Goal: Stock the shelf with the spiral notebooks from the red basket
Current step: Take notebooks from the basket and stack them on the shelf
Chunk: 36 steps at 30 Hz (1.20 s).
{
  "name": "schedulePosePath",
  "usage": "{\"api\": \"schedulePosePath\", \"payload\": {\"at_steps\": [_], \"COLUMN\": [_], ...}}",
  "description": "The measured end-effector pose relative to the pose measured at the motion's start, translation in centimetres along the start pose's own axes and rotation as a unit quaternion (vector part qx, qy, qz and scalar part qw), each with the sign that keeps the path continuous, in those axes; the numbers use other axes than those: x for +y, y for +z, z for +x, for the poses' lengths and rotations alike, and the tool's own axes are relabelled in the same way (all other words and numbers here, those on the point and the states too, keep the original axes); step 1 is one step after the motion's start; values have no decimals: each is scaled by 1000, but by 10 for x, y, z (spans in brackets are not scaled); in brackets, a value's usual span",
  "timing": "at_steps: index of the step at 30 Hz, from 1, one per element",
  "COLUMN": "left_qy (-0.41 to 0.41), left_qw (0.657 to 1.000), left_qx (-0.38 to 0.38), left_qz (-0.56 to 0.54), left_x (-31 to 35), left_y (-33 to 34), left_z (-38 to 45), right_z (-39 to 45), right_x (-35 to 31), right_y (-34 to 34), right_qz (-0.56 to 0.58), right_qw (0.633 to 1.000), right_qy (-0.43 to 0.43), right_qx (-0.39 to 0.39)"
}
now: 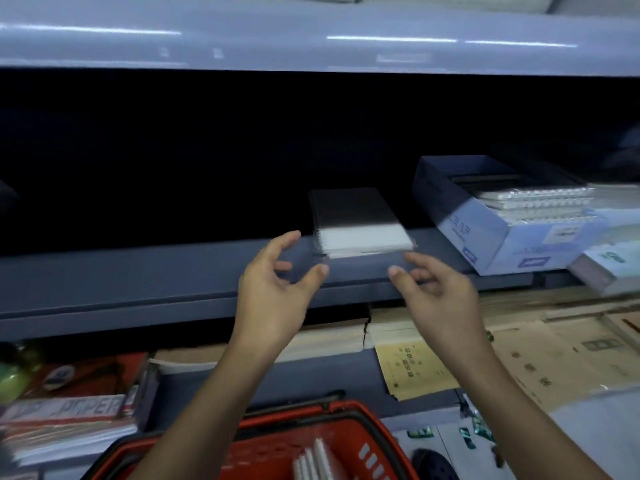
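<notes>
A small stack of spiral notebooks (360,226) with pale covers lies flat on the dark blue shelf (138,271), its back half in shadow. My left hand (277,278) hovers just in front of the stack's left corner, fingers apart and holding nothing. My right hand (436,289) is in front of the right corner, also empty with fingers spread. Neither hand touches the stack. Below, the red basket (374,441) holds several more spiral notebooks (315,462) standing on edge.
A blue cardboard box (485,237) of spiral notebooks sits on the shelf to the right, with a wrapped pack (609,268) beside it. Paper stacks and brown booklets (415,368) fill the lower shelf. The left part of the dark shelf holds nothing visible.
</notes>
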<state>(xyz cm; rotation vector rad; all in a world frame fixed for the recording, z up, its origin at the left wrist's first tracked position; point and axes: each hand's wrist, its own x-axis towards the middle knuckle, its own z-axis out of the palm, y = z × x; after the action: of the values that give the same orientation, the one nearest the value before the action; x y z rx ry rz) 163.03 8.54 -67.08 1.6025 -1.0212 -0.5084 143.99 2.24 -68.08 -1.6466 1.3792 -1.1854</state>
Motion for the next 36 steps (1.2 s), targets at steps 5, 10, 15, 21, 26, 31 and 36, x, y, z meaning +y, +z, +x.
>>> {"api": "schedulePosePath", "payload": {"at_steps": [5, 10, 15, 21, 26, 31, 36], "left_qy": [-8, -101, -183, -249, -312, -392, -323], "left_qw": [1000, 994, 974, 947, 932, 848, 859], "left_qx": [-8, -27, -133, -183, -184, -316, -314], "left_qz": [6, -46, 11, 86, 8, -166, -243], "left_x": [-18, -84, -152, -173, -171, -133, -86], "left_y": [-23, -17, 10, 21, 17, 3, -24], "left_z": [-59, -142, -223, -250, -243, -224, -205], "right_z": [-61, -134, -201, -232, -225, -230, -244], "right_x": [0, 41, 106, 133, 131, 77, 17], "right_y": [-1, 7, 28, 33, 34, 22, -4], "right_qz": [-8, -104, -164, -219, -295, -356, -314], "right_qw": [998, 976, 889, 851, 851, 889, 915], "right_qy": [27, 105, 307, 302, 266, 129, 2], "right_qx": [-64, -162, -297, -369, -342, -256, -253]}}
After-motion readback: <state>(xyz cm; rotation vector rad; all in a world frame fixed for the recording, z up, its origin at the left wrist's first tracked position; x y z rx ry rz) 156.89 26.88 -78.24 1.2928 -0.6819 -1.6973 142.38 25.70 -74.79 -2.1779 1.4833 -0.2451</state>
